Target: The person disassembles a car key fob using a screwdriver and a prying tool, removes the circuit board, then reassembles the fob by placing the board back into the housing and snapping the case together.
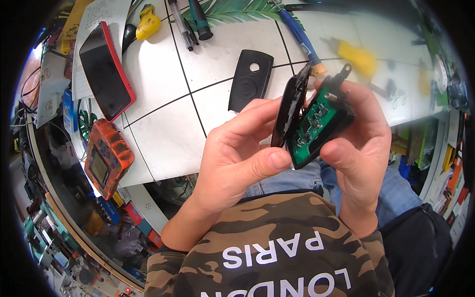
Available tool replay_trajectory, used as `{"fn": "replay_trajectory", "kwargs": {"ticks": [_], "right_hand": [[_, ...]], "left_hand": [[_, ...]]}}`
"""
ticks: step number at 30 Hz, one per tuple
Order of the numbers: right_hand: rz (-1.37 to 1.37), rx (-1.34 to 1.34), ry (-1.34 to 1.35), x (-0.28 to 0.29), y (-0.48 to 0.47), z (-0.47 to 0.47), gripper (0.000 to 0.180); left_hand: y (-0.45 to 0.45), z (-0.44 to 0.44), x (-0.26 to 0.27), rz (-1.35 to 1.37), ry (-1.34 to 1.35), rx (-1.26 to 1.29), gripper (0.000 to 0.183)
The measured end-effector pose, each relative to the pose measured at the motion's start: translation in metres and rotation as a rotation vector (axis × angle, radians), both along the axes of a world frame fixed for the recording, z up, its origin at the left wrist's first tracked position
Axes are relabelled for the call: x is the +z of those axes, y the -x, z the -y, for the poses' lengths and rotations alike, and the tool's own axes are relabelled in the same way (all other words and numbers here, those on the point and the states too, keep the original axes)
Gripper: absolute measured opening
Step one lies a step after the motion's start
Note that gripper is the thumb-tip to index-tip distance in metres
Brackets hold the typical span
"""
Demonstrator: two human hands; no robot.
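My left hand (237, 156) pinches a thin black casing part (291, 105) between thumb and fingers; ragged grey-black material runs along its edge. In my right hand (365, 137) is a black plastic housing with a lug at its upper end. A green circuit board (310, 128) with small soldered components sits in that housing. Both parts are tilted and meet near their lower ends; whether wires join them is hidden. Beyond my left fingers, a black plastic cover (256, 80) with a round hole lies on the white table (159, 148).
A blue-handled brush (300, 35) and a blurred yellow tool (356, 57) lie beyond my hands. Further left are a green-and-black screwdriver (199, 20), a pen (182, 26), a yellow-handled tool (148, 22), a red-edged smartphone (105, 70) and an orange handheld device with a screen (109, 156).
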State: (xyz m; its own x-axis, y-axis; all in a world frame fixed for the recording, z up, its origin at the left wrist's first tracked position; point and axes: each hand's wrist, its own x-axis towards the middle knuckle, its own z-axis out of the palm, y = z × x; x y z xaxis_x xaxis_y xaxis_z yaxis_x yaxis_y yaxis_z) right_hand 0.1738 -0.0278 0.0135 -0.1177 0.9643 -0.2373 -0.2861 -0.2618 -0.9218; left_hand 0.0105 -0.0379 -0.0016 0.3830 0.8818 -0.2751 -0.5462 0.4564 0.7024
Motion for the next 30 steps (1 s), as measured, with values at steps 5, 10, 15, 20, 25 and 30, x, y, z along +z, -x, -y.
{"fn": "replay_trajectory", "kwargs": {"ticks": [5,10,15,20,25,30], "right_hand": [[0.023,0.023,-0.064,0.001,0.003,-0.001,0.060],[0.056,0.012,-0.083,0.003,0.006,-0.002,0.056],[0.061,0.021,-0.043,0.004,0.008,-0.003,0.053],[0.096,0.044,-0.073,0.003,0.011,-0.003,0.051],[0.102,0.042,-0.069,0.002,0.011,-0.003,0.051],[0.101,0.046,-0.069,0.001,0.011,-0.003,0.051]], "left_hand": [[-0.001,-0.001,-0.001,-0.075,-0.033,0.037,0.054],[-0.002,-0.002,-0.002,-0.136,-0.063,0.077,0.056],[-0.001,-0.002,0.000,-0.192,-0.110,0.065,0.057],[0.000,-0.003,0.000,-0.206,-0.117,0.072,0.058],[0.001,-0.002,-0.001,-0.219,-0.142,0.069,0.058],[0.000,-0.003,-0.002,-0.244,-0.162,0.073,0.059]]}}
